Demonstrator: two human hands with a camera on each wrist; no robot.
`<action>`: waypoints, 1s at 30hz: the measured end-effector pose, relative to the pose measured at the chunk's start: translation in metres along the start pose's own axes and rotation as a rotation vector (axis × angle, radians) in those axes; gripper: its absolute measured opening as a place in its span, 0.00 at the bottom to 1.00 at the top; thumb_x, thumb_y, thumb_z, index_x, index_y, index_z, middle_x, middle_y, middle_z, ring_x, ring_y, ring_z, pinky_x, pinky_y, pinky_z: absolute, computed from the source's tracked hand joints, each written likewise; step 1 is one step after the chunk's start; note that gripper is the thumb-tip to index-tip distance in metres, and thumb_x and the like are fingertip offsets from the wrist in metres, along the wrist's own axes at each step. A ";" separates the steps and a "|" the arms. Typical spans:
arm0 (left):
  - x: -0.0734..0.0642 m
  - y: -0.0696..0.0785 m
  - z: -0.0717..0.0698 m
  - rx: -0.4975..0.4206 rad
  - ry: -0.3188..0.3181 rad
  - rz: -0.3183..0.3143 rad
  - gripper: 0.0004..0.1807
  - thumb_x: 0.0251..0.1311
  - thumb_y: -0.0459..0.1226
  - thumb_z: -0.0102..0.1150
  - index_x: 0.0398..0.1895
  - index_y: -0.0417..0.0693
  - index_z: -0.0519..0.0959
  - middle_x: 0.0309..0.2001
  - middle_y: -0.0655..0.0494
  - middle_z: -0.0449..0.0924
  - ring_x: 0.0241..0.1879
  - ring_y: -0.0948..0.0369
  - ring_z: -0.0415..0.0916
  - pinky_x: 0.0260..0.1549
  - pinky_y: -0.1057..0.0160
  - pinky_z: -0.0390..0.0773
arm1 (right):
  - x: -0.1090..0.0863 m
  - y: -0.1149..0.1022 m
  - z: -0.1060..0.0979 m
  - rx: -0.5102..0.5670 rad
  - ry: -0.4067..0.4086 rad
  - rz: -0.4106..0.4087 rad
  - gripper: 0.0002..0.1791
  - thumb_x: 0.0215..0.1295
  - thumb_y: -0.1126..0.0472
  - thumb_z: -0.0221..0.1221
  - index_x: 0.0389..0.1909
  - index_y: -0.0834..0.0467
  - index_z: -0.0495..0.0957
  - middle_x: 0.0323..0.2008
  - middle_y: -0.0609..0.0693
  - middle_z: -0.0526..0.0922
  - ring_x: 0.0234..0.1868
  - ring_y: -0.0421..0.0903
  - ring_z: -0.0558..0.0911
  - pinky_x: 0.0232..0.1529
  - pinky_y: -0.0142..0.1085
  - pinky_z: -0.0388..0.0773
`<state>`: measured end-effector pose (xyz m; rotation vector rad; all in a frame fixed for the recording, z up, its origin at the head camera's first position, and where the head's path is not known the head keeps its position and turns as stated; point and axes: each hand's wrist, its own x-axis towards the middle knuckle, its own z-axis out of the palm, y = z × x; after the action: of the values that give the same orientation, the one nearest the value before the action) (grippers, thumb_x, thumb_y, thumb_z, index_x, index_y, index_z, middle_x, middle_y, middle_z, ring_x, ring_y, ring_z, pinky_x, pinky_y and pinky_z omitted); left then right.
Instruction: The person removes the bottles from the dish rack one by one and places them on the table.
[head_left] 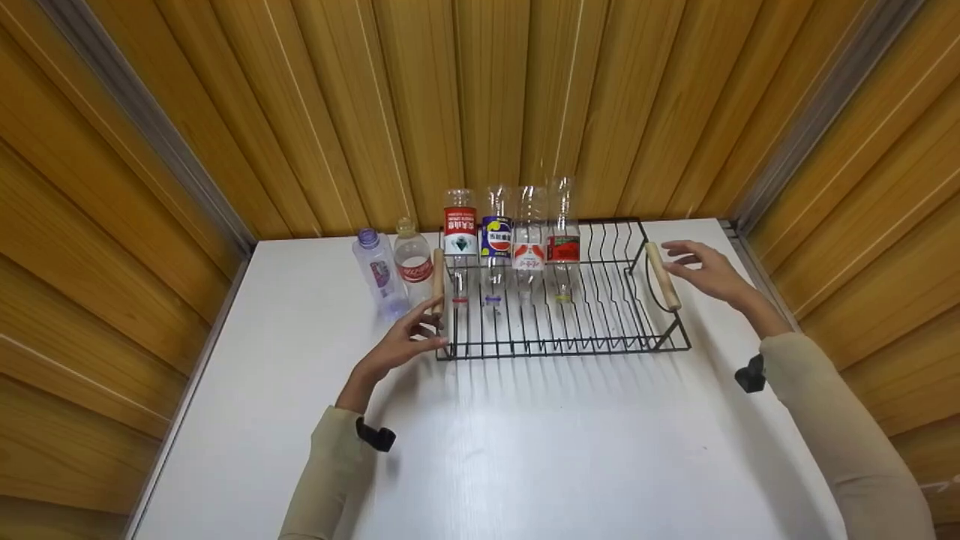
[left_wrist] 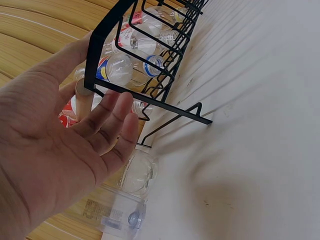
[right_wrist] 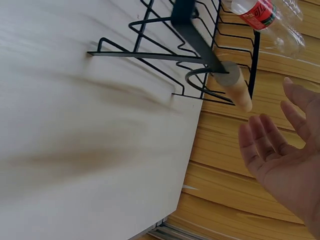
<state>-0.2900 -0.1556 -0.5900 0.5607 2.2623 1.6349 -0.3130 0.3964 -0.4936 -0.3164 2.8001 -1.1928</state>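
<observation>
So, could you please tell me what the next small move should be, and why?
I would probably bring the right hand in to grip the right handle of the rack: the hand is open and, in the right wrist view, apart from that handle, while the left hand is at the left handle.

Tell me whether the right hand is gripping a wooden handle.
No, in the right wrist view the right hand is beside the wooden handle, not wrapped around it.
</observation>
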 end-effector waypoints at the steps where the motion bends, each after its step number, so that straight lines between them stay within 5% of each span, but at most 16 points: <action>1: 0.000 0.000 0.000 -0.006 0.000 0.002 0.46 0.63 0.40 0.70 0.81 0.55 0.57 0.61 0.36 0.75 0.56 0.48 0.76 0.52 0.58 0.76 | 0.004 -0.003 0.000 -0.001 -0.002 -0.004 0.31 0.78 0.54 0.55 0.74 0.65 0.63 0.68 0.72 0.69 0.67 0.70 0.71 0.63 0.66 0.69; 9: -0.001 -0.001 -0.003 -0.066 -0.007 -0.023 0.46 0.64 0.38 0.69 0.82 0.57 0.55 0.59 0.36 0.76 0.56 0.48 0.77 0.51 0.50 0.80 | 0.038 -0.024 0.019 0.034 -0.120 -0.025 0.31 0.79 0.58 0.53 0.76 0.65 0.59 0.68 0.71 0.69 0.67 0.68 0.71 0.64 0.61 0.72; 17: -0.001 -0.003 0.000 -0.095 -0.043 -0.068 0.46 0.65 0.40 0.68 0.82 0.61 0.53 0.58 0.38 0.77 0.53 0.54 0.78 0.49 0.50 0.81 | 0.066 -0.054 0.048 0.124 -0.239 0.037 0.34 0.79 0.60 0.53 0.78 0.68 0.52 0.69 0.74 0.66 0.67 0.69 0.71 0.62 0.52 0.78; 23: -0.005 -0.006 0.001 -0.099 -0.045 -0.100 0.45 0.67 0.40 0.66 0.82 0.65 0.53 0.61 0.38 0.77 0.56 0.51 0.78 0.54 0.43 0.80 | 0.091 -0.054 0.080 0.216 -0.313 0.113 0.45 0.77 0.60 0.55 0.81 0.67 0.36 0.73 0.77 0.58 0.70 0.73 0.67 0.69 0.63 0.68; 30: -0.001 -0.001 -0.001 -0.083 -0.038 -0.109 0.45 0.67 0.40 0.66 0.82 0.66 0.53 0.61 0.39 0.77 0.58 0.50 0.77 0.53 0.45 0.81 | 0.109 -0.055 0.098 0.363 -0.353 0.191 0.54 0.75 0.64 0.56 0.79 0.62 0.21 0.73 0.79 0.54 0.72 0.73 0.64 0.72 0.60 0.66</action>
<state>-0.2898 -0.1572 -0.5912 0.4371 2.1476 1.6418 -0.3959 0.2665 -0.5214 -0.2005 2.2116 -1.4058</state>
